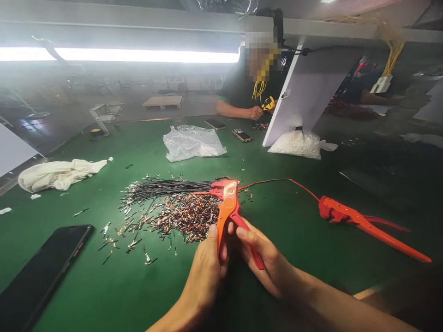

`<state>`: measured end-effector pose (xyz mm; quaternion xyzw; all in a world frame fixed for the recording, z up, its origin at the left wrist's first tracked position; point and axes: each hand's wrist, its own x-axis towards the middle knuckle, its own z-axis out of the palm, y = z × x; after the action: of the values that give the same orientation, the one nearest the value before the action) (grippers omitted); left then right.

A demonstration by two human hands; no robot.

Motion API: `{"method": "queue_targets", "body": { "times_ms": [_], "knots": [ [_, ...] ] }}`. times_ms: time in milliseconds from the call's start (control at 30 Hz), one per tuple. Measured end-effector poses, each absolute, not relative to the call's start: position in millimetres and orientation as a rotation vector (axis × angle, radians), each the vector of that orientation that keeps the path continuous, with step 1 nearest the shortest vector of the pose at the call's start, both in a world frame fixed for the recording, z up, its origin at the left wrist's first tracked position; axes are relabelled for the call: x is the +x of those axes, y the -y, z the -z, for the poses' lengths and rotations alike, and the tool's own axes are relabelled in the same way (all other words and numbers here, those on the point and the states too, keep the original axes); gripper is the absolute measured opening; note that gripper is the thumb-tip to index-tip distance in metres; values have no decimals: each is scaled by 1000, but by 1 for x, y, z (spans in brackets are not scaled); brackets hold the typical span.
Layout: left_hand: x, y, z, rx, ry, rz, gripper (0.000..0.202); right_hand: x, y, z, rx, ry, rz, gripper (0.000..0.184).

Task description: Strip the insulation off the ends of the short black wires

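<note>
Both hands are on an orange and red wire stripper (228,198) that stands upright in front of me. My left hand (207,263) is closed around its orange handle, and my right hand (265,256) grips the red handle. The handles are spread apart. Just behind and left of the tool's head lies a bundle of black wires (166,187) with stripped or terminal-tipped ends. A heap of short wire scraps (188,216) with copper ends is beside it. From near the head, a thin red cord (273,180) runs to a second wire stripper (367,223) on the right.
On the green table (114,290) lie a black phone (48,272), a white cloth (58,175), a clear plastic bag (194,143) and a tied bag of white pieces (297,144). Across the table, a co-worker's hand (255,112) holds a yellow tool (268,103) beside a white panel (304,87).
</note>
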<state>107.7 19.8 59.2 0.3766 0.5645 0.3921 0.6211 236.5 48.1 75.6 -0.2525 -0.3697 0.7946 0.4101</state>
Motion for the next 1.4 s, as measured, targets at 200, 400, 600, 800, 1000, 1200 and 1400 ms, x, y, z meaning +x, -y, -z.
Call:
{"method": "queue_targets", "body": {
  "times_ms": [200,400,600,800,1000,1200,1400],
  "knots": [
    [95,-16,-72,1294,-1511,-952,62,245,-51,-76,-537,810,-2045,20],
    [57,-29,-89,2149,-1896,-993,21,266,-58,-78,-591,836,-1895,24],
    [51,-43,-74,2721,-1536,-512,31,274,-61,-81,-690,1091,-1702,28],
    [46,-42,-74,2714,-1744,-671,19,275,-64,-80,-677,1028,-1687,19],
    [20,-43,-82,2455,-1992,-588,15,277,-69,-74,-660,1016,-1624,26],
    [44,-32,-80,2422,-1847,-242,13,273,-65,-71,-783,1075,-1649,29],
    [52,-28,-78,2213,-1924,-85,10,268,-64,-73,-812,1056,-1700,33]
  ]
}}
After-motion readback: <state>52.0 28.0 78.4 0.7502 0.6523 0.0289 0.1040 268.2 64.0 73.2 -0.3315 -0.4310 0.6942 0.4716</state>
